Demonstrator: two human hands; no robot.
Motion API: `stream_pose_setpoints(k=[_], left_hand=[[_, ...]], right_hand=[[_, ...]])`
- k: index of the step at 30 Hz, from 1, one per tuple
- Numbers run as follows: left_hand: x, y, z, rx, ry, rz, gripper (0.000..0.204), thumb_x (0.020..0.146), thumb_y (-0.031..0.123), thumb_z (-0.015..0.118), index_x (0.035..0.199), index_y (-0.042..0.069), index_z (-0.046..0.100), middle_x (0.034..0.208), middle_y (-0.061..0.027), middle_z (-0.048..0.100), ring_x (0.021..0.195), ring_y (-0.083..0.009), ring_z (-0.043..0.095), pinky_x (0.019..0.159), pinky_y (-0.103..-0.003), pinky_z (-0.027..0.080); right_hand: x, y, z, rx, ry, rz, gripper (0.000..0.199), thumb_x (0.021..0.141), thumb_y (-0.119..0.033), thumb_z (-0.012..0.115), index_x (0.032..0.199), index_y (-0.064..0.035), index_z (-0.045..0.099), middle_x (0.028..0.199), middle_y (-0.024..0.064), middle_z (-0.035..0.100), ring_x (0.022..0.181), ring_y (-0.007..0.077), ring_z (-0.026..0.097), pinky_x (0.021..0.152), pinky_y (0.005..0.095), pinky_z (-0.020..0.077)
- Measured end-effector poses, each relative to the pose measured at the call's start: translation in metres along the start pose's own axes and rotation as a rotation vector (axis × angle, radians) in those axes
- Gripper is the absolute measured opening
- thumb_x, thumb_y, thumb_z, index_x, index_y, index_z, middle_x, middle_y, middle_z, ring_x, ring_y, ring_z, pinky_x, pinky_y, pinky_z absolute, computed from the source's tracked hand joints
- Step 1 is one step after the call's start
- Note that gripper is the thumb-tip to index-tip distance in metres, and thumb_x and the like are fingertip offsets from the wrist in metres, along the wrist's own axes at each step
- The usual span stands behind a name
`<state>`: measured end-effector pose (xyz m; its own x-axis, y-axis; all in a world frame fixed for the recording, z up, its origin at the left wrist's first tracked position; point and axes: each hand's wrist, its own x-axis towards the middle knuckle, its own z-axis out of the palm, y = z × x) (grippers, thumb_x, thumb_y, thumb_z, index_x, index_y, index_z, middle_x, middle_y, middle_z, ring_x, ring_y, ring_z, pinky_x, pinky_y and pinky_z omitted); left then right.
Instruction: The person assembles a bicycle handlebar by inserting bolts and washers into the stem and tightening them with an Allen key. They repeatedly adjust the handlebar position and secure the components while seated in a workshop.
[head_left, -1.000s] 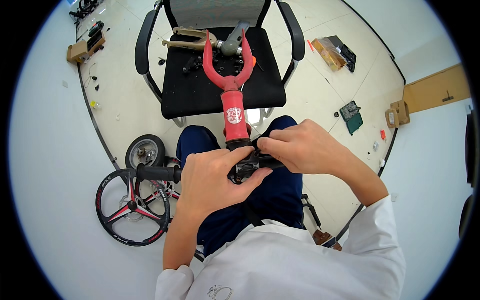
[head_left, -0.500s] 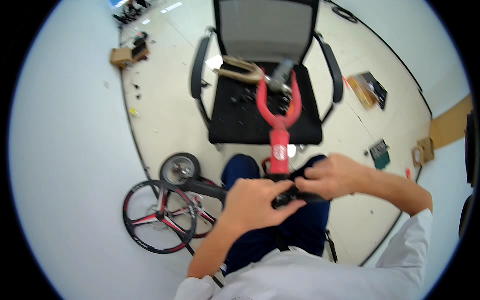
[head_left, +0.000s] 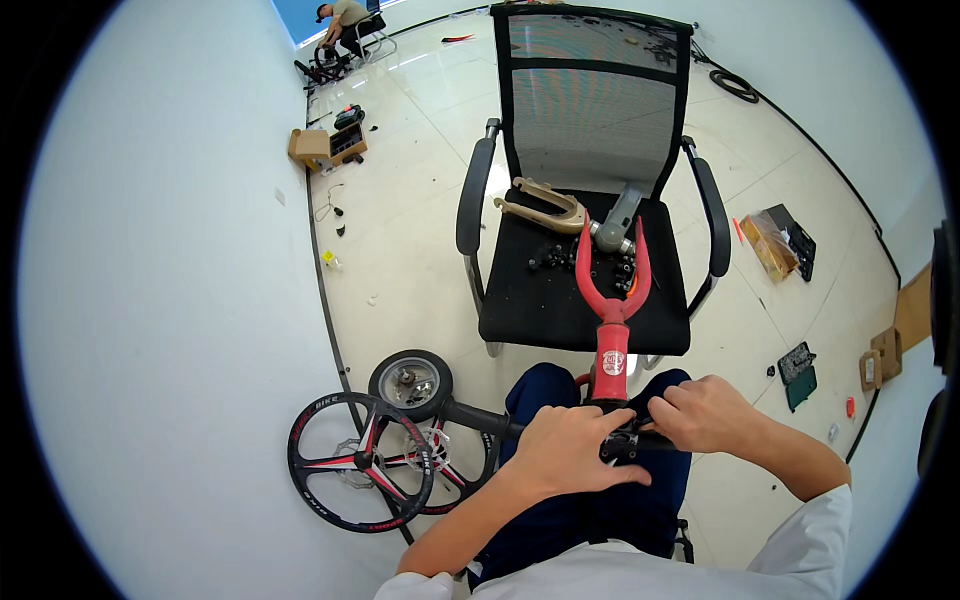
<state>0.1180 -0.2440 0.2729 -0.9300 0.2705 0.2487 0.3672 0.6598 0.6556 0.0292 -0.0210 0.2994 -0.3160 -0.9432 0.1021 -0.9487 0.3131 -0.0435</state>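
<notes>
Across my thighs lies a black bike frame tube (head_left: 474, 418), running under both hands. A red bicycle fork (head_left: 611, 350) joins a dark fitting near my hands and points away from me, its two prongs toward the chair. My left hand (head_left: 565, 448) is wrapped round the black tube at this joint, thumb and forefinger on either side of small bolts. Beside it, my right hand (head_left: 705, 415) is closed in a pinch above the tube; whatever its fingers hold is hidden.
The black chair (head_left: 560, 315) ahead carries a tan fork (head_left: 557, 208), a grey metal part (head_left: 618, 220) and small black parts. Left are a small wheel (head_left: 410, 385) and a three-spoke wheel (head_left: 360, 461). Boxes (head_left: 768, 250) lie right; another person (head_left: 348, 20) sits far left.
The view has tilted up and shifted, so the scene sits lower and further right. Both hands stay at the joint. The right fingers look more tightly closed, close to the left hand.
</notes>
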Motion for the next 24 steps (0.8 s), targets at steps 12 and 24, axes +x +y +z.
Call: stream_pose_setpoints(k=[12,24], left_hand=[[0.003,0.005,0.015,0.184,0.032,-0.089,0.048,0.071,0.056,0.082,0.084,0.012,0.071,0.059,-0.0046,0.064,0.051,-0.0251,0.064,0.046,-0.036,0.048],[0.001,0.020,0.027,0.146,0.094,-0.200,0.038,0.067,0.045,0.085,0.088,0.015,0.074,0.070,-0.0104,0.069,0.067,-0.0311,0.070,0.058,-0.040,0.054]], right_hand=[[-0.007,-0.026,0.008,0.011,-0.006,0.295,0.031,0.096,-0.032,0.064,0.080,-0.0086,0.052,0.052,0.0047,0.052,0.042,0.0257,0.055,0.041,0.0383,0.0393],[0.000,-0.078,0.001,0.056,0.067,0.721,0.025,0.099,-0.025,0.059,0.083,-0.0086,0.050,0.054,0.0137,0.058,0.052,0.0351,0.063,0.049,0.0450,0.0453]])
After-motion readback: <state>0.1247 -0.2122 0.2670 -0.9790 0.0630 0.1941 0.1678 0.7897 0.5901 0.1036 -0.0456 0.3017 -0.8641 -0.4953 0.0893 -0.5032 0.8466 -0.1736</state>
